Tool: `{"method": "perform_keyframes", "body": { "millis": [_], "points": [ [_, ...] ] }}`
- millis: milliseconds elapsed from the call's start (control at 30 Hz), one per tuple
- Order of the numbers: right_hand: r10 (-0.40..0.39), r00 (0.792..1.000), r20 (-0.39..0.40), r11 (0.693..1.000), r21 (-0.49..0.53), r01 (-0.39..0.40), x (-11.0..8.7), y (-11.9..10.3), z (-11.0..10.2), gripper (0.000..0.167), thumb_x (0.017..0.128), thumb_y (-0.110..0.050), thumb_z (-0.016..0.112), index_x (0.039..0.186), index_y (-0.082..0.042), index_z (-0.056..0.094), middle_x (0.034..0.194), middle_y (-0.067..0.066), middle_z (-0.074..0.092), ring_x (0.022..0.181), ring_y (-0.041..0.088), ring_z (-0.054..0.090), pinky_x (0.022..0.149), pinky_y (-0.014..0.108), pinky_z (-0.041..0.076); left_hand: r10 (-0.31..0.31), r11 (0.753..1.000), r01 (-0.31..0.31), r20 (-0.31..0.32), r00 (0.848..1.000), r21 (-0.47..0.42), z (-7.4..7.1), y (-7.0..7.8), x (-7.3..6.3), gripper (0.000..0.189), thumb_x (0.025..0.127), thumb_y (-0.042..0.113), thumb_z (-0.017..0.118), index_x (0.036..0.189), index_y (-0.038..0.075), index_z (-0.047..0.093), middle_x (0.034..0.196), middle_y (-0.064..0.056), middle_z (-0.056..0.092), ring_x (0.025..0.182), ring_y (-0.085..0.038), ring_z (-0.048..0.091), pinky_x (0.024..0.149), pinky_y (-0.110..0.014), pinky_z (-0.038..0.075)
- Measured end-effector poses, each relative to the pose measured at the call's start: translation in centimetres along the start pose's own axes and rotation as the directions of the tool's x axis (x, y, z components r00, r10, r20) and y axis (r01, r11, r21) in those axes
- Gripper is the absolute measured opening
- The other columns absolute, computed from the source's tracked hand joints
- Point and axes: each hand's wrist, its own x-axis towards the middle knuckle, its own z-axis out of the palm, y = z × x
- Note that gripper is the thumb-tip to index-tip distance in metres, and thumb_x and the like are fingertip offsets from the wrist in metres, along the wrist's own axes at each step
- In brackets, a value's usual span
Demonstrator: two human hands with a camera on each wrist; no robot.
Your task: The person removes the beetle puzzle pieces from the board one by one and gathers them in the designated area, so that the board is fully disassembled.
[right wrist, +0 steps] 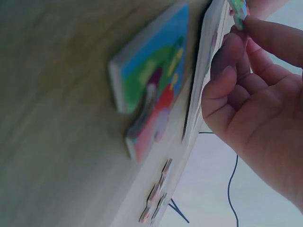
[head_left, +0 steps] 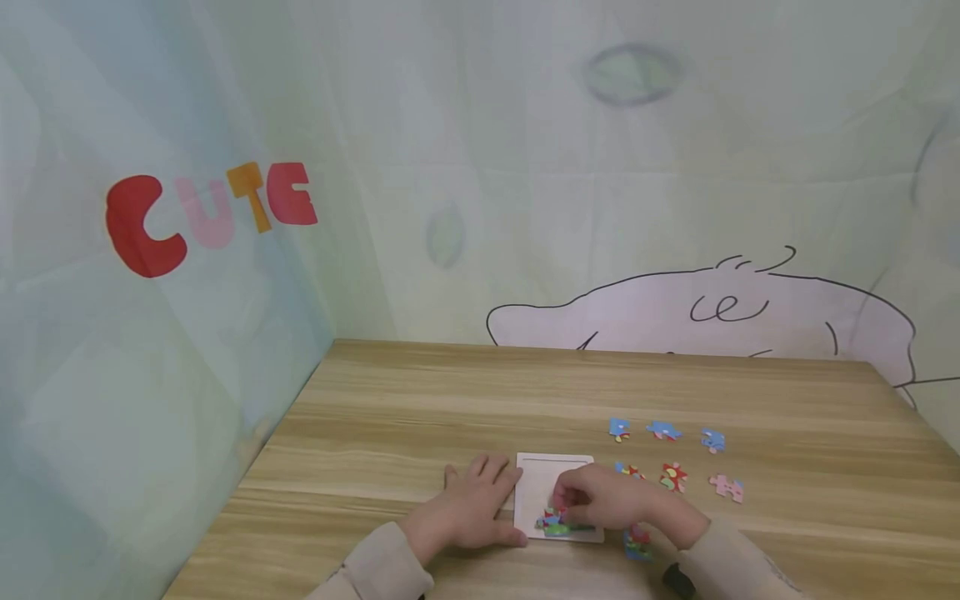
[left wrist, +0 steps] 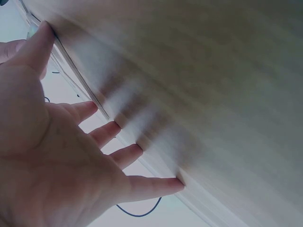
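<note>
A white puzzle board [head_left: 536, 483] lies on the wooden table, with a colourful jigsaw piece [head_left: 555, 528] at its lower edge. My right hand [head_left: 603, 496] is over the board's right side; in the right wrist view its thumb and forefinger pinch a small green-and-blue jigsaw piece [right wrist: 238, 14]. Spread and nearly straight, the fingers of my left hand [head_left: 472, 507] rest at the board's left edge, thumb by the lower left corner. Another piece, green, blue and red [right wrist: 156, 80], lies on the table under the right wrist.
Right of the board lie loose pieces: blue ones [head_left: 663, 431] in a back row, a red one [head_left: 673, 477] and a pink one [head_left: 726, 487] nearer. Behind the table [head_left: 420, 383] hangs a printed cloth [head_left: 525, 208], with another at the left.
</note>
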Motion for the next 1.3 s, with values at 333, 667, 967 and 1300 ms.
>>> {"method": "perform_keyframes", "body": {
  "millis": [333, 667, 967, 1300],
  "points": [
    [-0.054, 0.998, -0.028, 0.998, 0.015, 0.055, -2.0, 1.1, -1.3, 0.005, 0.092, -0.013, 0.064, 0.090, -0.011, 0.060, 0.081, -0.012, 0.052, 0.074, 0.000, 0.047, 0.068, 0.021, 0.044, 0.001, 1.000, -0.001, 0.002, 1.000, 0.030, 0.0, 0.1, 0.0, 0.089, 0.079, 0.065, 0.064, 0.146, 0.012, 0.039, 0.148, -0.012, 0.036, 0.138, -0.037, 0.030, 0.094, -0.077, 0.026],
    [-0.139, 0.987, -0.077, 0.989, 0.040, 0.143, -5.3, 2.9, -2.7, 0.004, 0.095, -0.011, 0.058, 0.091, -0.013, 0.058, 0.080, -0.013, 0.053, 0.072, -0.003, 0.048, 0.063, 0.021, 0.047, -0.005, 1.000, 0.004, 0.029, 1.000, 0.016, 0.0, 0.1, 0.0, 0.089, 0.080, 0.065, 0.063, 0.147, 0.013, 0.038, 0.150, -0.012, 0.034, 0.139, -0.038, 0.028, 0.095, -0.078, 0.024],
    [-0.146, 0.981, -0.125, 0.987, 0.050, 0.154, -8.1, 3.9, -3.5, 0.005, 0.095, -0.009, 0.058, 0.091, -0.011, 0.058, 0.082, -0.013, 0.054, 0.074, -0.004, 0.049, 0.062, 0.021, 0.046, -0.002, 1.000, 0.002, 0.019, 1.000, 0.009, 0.1, -0.1, 0.1, 0.089, 0.080, 0.065, 0.063, 0.147, 0.012, 0.038, 0.150, -0.012, 0.034, 0.139, -0.038, 0.028, 0.094, -0.078, 0.024],
    [-0.110, 0.982, -0.150, 0.994, -0.009, 0.110, -10.4, 5.5, -3.6, 0.006, 0.093, -0.007, 0.059, 0.093, -0.012, 0.058, 0.085, -0.013, 0.056, 0.079, -0.003, 0.050, 0.064, 0.022, 0.045, -0.007, 1.000, 0.007, 0.025, 1.000, 0.013, 0.1, -0.1, 0.1, 0.089, 0.080, 0.065, 0.063, 0.147, 0.013, 0.038, 0.150, -0.012, 0.034, 0.139, -0.038, 0.028, 0.095, -0.078, 0.024]
  ]
}}
